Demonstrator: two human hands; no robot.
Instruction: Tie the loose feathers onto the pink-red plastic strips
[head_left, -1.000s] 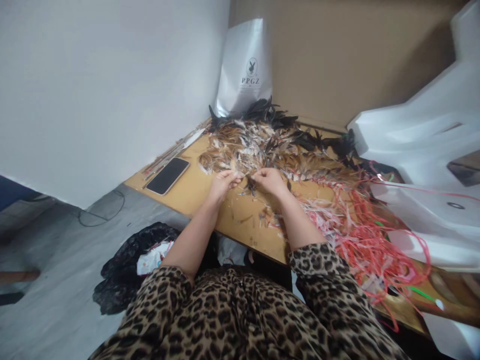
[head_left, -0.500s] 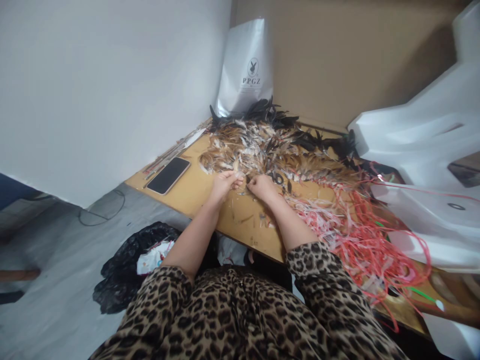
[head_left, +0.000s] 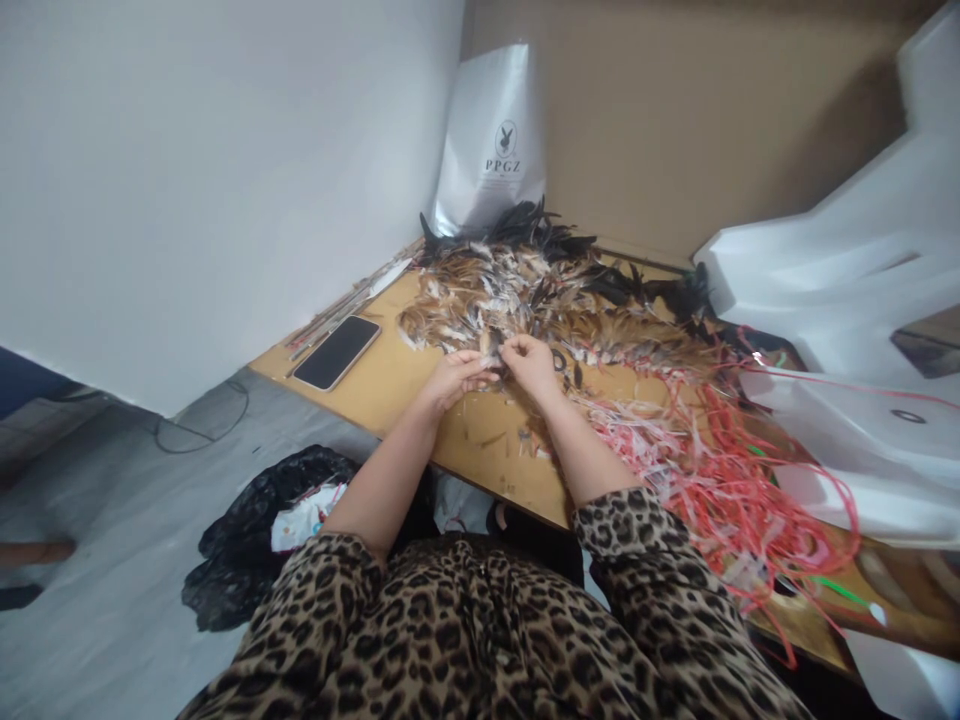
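Note:
My left hand (head_left: 459,378) pinches a small brown and white feather (head_left: 487,350) over the front of the table, its fingers closed. Close on the right of it, my right hand (head_left: 528,362) is closed too, its fingertips pressed together at the feather's dark edge. A large heap of brown, white and black feathers (head_left: 510,285) lies just beyond both hands. Loose feather scraps (head_left: 495,440) are scattered on the wooden table (head_left: 457,430) in front of me.
A phone (head_left: 337,352) lies on the left of the table. Tangled red and pink plastic strips (head_left: 720,470) spread on the right beside a white plastic chair (head_left: 840,260). A white bag (head_left: 495,130) stands at the back; a black plastic bag (head_left: 255,530) is on the floor.
My right hand has moved up and turned toward the left hand, its fingertips at the feather. My left hand has shifted slightly right and down.

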